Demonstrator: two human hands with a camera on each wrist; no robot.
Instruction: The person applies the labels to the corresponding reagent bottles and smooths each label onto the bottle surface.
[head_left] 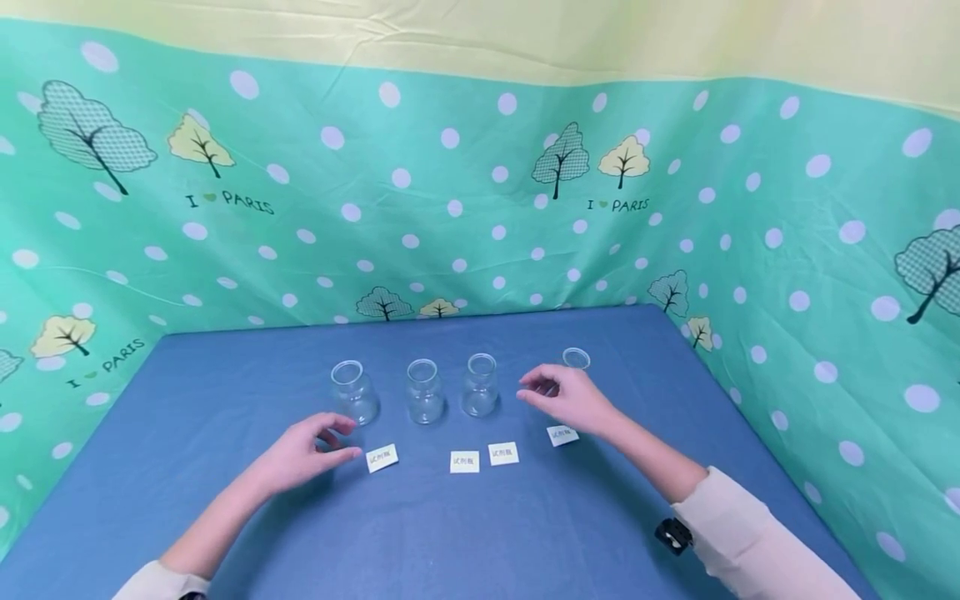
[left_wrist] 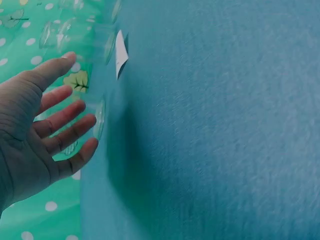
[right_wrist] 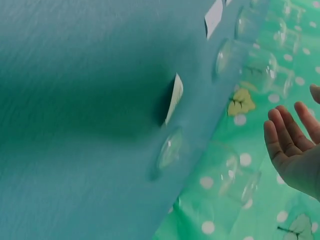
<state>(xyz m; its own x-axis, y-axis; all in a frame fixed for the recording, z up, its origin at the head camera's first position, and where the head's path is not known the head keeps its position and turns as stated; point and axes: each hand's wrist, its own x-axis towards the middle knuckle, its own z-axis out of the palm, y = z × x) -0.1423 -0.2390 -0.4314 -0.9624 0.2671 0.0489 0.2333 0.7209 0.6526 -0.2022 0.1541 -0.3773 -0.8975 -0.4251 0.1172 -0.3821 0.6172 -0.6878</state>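
Several clear glass jars stand in a row across the blue table. My left hand [head_left: 311, 450] hovers just in front of the leftmost jar [head_left: 356, 396], fingers loosely bent and holding nothing. Close to its thumb lies a small white paper label [head_left: 382, 457] with handwriting. My right hand [head_left: 573, 398], relaxed with nothing in it, is raised in front of the rightmost jar [head_left: 576, 358] and hides most of it. Beneath that wrist lies another label [head_left: 562, 436]. Between the hands stand a second jar [head_left: 425, 393] and a third jar [head_left: 480, 387].
Two more labels, a left one [head_left: 465, 462] and a right one [head_left: 504, 453], lie in front of the middle jars. A green dotted curtain [head_left: 420, 208] with trees hangs behind and beside the blue table [head_left: 450, 542].
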